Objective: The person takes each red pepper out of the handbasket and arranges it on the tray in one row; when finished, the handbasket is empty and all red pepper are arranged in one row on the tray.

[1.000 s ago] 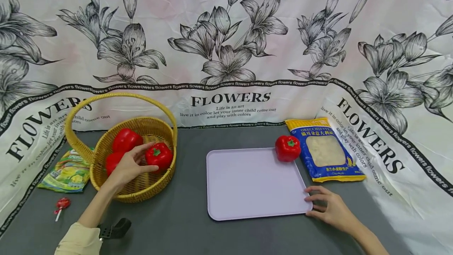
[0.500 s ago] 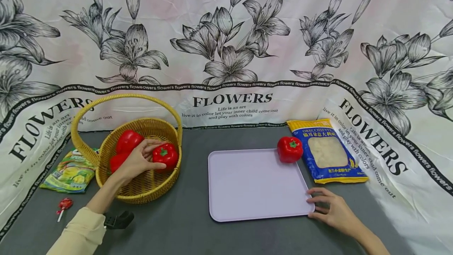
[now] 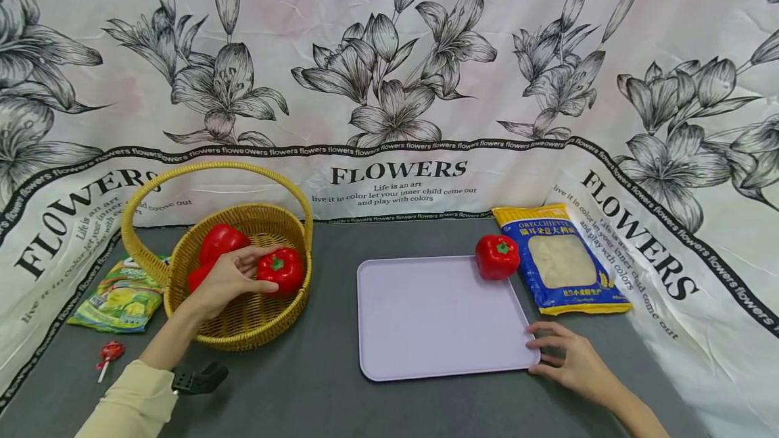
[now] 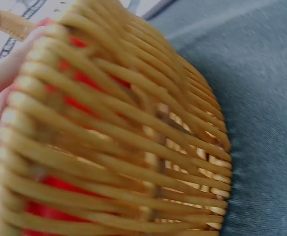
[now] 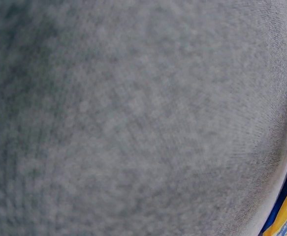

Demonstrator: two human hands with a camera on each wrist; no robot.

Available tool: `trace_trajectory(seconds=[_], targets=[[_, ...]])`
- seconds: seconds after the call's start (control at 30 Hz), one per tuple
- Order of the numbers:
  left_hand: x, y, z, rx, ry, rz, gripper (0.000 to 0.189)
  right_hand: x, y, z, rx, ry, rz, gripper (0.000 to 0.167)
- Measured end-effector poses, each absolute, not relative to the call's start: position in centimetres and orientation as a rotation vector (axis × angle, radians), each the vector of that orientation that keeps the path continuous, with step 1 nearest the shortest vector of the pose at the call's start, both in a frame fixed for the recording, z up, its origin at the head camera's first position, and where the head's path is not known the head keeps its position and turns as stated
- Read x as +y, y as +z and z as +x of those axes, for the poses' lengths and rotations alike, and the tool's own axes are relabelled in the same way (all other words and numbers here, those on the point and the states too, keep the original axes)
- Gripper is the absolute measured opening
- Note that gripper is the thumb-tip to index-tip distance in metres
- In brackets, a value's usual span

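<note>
In the head view, my left hand reaches into the yellow wicker basket and grips a red bell pepper near its right side, thumb in front and fingers behind. Another red bell pepper lies farther back, and part of more red shows behind the hand. The left wrist view has the woven wall up close, with red through its gaps. My right hand rests its fingertips at the right edge of the lilac tray. On the tray's back right corner sits one red bell pepper.
A blue and yellow pasta bag lies right of the tray. Left of the basket are a green packet and a red lollipop. The basket's tall handle arches above it. A flowered cloth hangs behind the grey table.
The basket has shifted slightly right. My left hand's fingers have settled around the right-hand pepper, which is a little closer to the palm than half a second ago. The right hand stays put.
</note>
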State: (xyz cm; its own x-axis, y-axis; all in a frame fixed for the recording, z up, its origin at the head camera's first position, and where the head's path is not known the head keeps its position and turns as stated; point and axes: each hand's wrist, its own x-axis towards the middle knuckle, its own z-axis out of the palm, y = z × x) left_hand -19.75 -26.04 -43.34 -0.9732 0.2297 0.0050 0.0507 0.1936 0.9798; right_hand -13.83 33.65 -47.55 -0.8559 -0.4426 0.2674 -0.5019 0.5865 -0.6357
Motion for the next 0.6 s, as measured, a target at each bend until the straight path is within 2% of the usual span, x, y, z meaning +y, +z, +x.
trace_trajectory(seconds=[0.6], targets=[[-26.0, -38.7, -18.7, 2.338, 1.844, 0.142, 0.067, 33.7, -47.0, -13.7, -2.747, 1.137, 0.823, 0.028]])
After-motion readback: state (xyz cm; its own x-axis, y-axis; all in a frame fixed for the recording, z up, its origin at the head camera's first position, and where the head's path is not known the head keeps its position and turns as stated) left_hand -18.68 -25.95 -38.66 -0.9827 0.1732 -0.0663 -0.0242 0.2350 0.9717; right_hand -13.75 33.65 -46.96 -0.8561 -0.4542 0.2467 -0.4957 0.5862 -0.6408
